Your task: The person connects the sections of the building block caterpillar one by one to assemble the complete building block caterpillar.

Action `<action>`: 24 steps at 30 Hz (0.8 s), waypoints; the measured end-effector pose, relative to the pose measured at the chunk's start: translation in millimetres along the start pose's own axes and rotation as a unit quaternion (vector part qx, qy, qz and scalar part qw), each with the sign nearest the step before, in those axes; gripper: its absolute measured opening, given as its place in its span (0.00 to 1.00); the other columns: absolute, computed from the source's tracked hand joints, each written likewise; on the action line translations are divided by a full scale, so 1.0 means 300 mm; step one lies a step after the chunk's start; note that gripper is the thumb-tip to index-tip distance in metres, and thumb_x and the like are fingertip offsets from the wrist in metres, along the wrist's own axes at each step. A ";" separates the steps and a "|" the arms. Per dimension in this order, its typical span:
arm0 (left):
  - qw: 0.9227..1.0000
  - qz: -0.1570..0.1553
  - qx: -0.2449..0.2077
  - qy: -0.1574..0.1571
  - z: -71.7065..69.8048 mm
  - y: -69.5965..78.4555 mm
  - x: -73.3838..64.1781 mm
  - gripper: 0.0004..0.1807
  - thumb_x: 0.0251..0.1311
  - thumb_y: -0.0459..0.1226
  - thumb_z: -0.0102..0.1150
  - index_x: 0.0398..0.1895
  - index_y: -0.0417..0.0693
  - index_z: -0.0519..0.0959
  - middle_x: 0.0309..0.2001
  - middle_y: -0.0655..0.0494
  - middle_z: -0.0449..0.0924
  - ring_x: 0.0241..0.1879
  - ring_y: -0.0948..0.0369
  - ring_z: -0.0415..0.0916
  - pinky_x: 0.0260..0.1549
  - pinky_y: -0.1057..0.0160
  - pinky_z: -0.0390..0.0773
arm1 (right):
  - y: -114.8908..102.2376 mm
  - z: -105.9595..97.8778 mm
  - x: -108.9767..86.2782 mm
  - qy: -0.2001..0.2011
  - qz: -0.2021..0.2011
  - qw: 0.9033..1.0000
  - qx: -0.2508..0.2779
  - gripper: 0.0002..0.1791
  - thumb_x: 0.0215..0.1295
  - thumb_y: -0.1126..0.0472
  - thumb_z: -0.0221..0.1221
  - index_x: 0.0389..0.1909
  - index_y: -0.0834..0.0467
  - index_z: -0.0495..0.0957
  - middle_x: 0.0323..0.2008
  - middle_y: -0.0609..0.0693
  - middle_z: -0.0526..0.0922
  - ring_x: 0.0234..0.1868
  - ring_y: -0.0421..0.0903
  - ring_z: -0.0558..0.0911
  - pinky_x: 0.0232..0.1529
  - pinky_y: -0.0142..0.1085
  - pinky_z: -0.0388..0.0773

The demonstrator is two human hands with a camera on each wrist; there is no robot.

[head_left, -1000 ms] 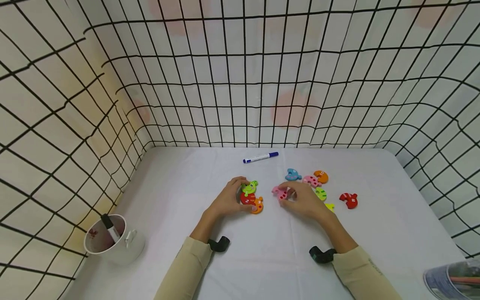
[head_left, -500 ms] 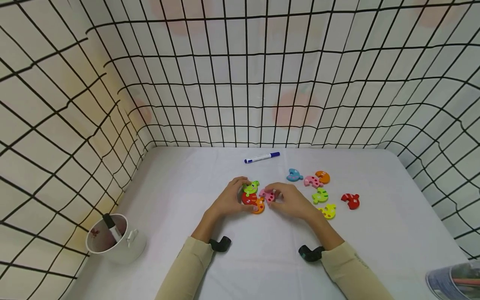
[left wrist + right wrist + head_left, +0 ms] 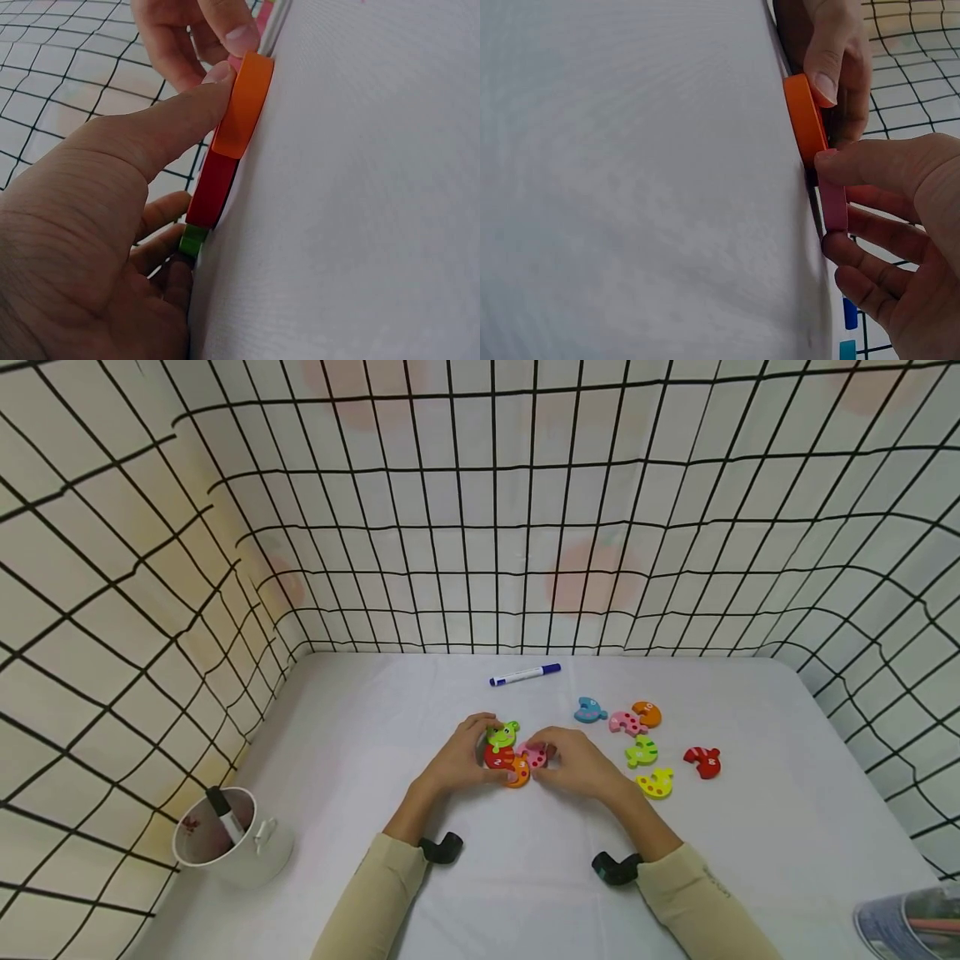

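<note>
In the head view my left hand (image 3: 453, 762) curls round a cluster of flat puzzle pieces on the white table. The cluster has a green frog-face piece (image 3: 504, 735), a red piece (image 3: 498, 758) marked 2 and an orange piece (image 3: 518, 773) marked 3. My left thumb lies on the orange piece's edge in the left wrist view, with the other fingers at the green end. My right hand (image 3: 581, 762) pinches a pink spotted puzzle piece (image 3: 832, 199) between thumb and fingers. The pink piece's end meets the orange piece's edge in the right wrist view.
Right of my hands lie blue (image 3: 590, 710), pink (image 3: 627, 722), orange (image 3: 647, 713), green (image 3: 641, 751), yellow (image 3: 656, 783) and red (image 3: 703, 762) pieces. A marker (image 3: 525, 675) lies behind. A white bucket (image 3: 262, 852) stands left, a can (image 3: 885, 922) front right; black wire mesh (image 3: 491, 527) surrounds the table.
My right hand has moved left with the pink piece, bringing it against the orange and red pieces. The green and yellow pieces on the right have come into full view. My left hand stays put.
</note>
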State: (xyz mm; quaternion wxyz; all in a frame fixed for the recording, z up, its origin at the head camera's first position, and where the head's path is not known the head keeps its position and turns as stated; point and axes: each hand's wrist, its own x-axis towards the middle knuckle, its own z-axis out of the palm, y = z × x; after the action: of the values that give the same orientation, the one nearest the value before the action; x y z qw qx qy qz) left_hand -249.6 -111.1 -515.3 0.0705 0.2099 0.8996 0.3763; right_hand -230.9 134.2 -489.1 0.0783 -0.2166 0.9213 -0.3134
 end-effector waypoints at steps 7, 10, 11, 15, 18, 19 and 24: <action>1.000 0.010 -0.004 -0.003 0.004 0.002 0.004 0.44 0.49 0.52 0.79 0.70 0.52 0.71 0.77 0.51 0.61 0.77 0.49 0.59 0.74 0.41 0.64 | 0.003 0.015 -0.004 0.001 0.020 1.000 -0.013 0.22 0.61 0.57 0.73 0.56 0.50 0.83 0.52 0.44 0.85 0.47 0.42 0.78 0.53 0.39 0.82; 1.000 0.020 0.003 -0.002 0.007 -0.005 0.008 0.44 0.51 0.53 0.78 0.72 0.55 0.72 0.78 0.51 0.61 0.77 0.48 0.59 0.74 0.39 0.64 | 0.008 0.016 -0.005 0.005 0.015 1.000 -0.011 0.22 0.61 0.57 0.73 0.56 0.50 0.83 0.52 0.44 0.85 0.47 0.42 0.77 0.53 0.39 0.82; 1.000 0.022 0.006 -0.002 0.008 -0.007 0.009 0.43 0.52 0.53 0.77 0.72 0.55 0.72 0.78 0.51 0.61 0.78 0.48 0.59 0.74 0.39 0.64 | 0.011 0.016 -0.005 0.005 0.013 1.000 -0.010 0.22 0.61 0.56 0.73 0.56 0.50 0.83 0.52 0.44 0.85 0.47 0.42 0.77 0.53 0.39 0.81; 1.000 0.024 0.010 -0.003 0.011 -0.009 0.009 0.41 0.56 0.54 0.73 0.73 0.57 0.72 0.79 0.51 0.60 0.78 0.47 0.58 0.74 0.38 0.63 | 0.023 0.014 -0.010 0.004 0.007 1.000 -0.002 0.24 0.61 0.55 0.73 0.58 0.49 0.82 0.52 0.43 0.84 0.48 0.43 0.78 0.53 0.40 0.82; 1.000 0.018 0.009 -0.005 0.010 -0.008 0.006 0.41 0.57 0.54 0.73 0.74 0.57 0.71 0.79 0.51 0.60 0.78 0.47 0.58 0.74 0.38 0.63 | 0.037 0.001 -0.022 0.010 0.019 1.000 0.007 0.25 0.62 0.55 0.72 0.60 0.48 0.80 0.52 0.43 0.84 0.49 0.44 0.78 0.53 0.42 0.82; 1.000 0.015 0.006 -0.007 0.009 -0.008 0.005 0.42 0.57 0.54 0.73 0.74 0.57 0.71 0.79 0.52 0.60 0.78 0.47 0.58 0.74 0.39 0.63 | 0.042 -0.005 -0.026 0.014 0.025 1.000 0.008 0.25 0.62 0.54 0.72 0.60 0.48 0.80 0.51 0.44 0.84 0.49 0.45 0.78 0.53 0.43 0.83; 1.000 0.009 -0.008 -0.011 0.001 -0.009 0.006 0.44 0.57 0.51 0.73 0.76 0.55 0.67 0.79 0.52 0.58 0.78 0.48 0.59 0.75 0.39 0.62 | 0.075 -0.056 -0.053 0.033 0.051 0.998 0.013 0.24 0.65 0.53 0.69 0.62 0.49 0.79 0.51 0.50 0.83 0.52 0.50 0.79 0.54 0.49 0.82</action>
State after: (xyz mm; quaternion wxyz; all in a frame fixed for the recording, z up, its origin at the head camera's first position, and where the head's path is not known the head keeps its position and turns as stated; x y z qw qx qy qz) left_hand -252.0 -111.8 -517.4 0.0787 0.2219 0.8937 0.3819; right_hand -229.3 166.3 -489.3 0.0664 -0.1577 0.9292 -0.3275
